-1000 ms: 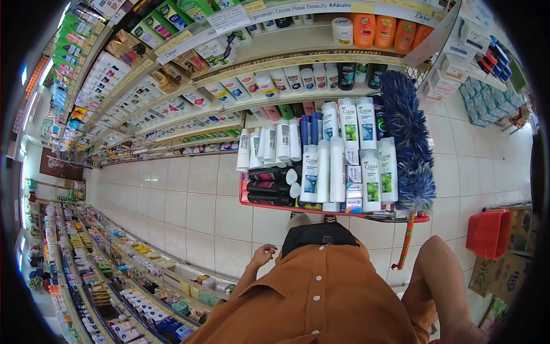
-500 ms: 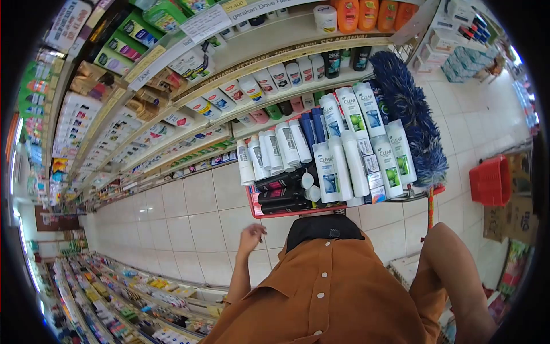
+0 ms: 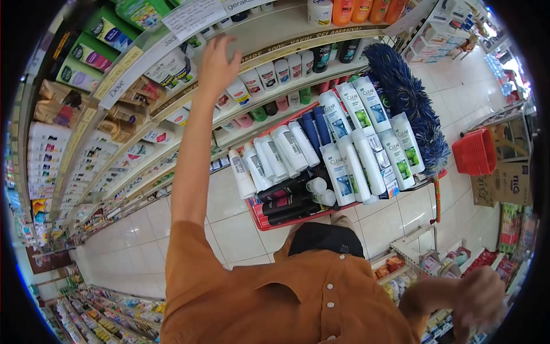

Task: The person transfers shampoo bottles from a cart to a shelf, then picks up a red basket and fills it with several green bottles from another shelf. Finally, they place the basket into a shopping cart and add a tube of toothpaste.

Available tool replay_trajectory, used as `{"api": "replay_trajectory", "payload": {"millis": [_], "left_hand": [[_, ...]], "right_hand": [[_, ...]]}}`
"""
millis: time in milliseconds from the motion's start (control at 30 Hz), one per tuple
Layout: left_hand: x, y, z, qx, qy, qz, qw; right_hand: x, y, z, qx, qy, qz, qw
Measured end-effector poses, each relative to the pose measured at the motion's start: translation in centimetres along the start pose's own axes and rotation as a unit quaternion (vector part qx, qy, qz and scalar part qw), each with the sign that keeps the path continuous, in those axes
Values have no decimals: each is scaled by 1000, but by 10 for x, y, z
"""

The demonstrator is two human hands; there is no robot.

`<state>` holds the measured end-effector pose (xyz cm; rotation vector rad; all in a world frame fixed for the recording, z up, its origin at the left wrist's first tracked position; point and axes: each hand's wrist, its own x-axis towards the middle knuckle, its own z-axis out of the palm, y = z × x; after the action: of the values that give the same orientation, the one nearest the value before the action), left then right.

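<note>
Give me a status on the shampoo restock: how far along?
Done: nothing placed that the view shows. The red basket is packed with white bottles and black bottles. In hand: the left hand reaches up, empty, at the shelf, which has a bare stretch beside it. The right hand is low and blurred, so its grip cannot be told. Left: seemingly the whole basket load.

The left arm is raised and stretched far up and away from the body, nearly straight, its orange sleeve ending just above the elbow and the forearm bare. The left hand is open at the far end of the reach, fingers spread and slightly curled, holding nothing. The right arm is bent low at the near right, and the right hand is blurred, so its grip cannot be made out.
</note>
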<state>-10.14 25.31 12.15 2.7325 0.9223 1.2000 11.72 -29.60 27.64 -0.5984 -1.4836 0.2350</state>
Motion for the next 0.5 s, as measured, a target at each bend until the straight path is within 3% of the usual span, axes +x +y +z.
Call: {"api": "replay_trajectory", "payload": {"millis": [67, 167, 233, 267, 300, 367, 467, 500], "left_hand": [[31, -27, 25, 36, -1, -7, 999], [69, -69, 55, 171, -76, -82, 979], [85, -100, 68, 235, -61, -35, 969], [93, -116, 73, 265, -51, -11, 963], [101, -133, 76, 235, -31, 0, 971], [115, -157, 83, 175, 11, 20, 984], [109, -135, 56, 187, -12, -58, 981], [107, -142, 55, 199, -9, -33, 979]], "right_hand": [[-37, -2, 1, -161, 99, 121, 974], [-110, -11, -10, -273, 301, 270, 873], [-149, -15, -20, -321, 342, 293, 833], [-179, -27, -24, -321, 425, 308, 788], [-211, -41, -28, -318, 505, 318, 737], [-264, -63, -21, -351, 573, 330, 663], [-316, -79, 1, -379, 669, 352, 533], [-332, -83, 9, -384, 697, 362, 485]]}}
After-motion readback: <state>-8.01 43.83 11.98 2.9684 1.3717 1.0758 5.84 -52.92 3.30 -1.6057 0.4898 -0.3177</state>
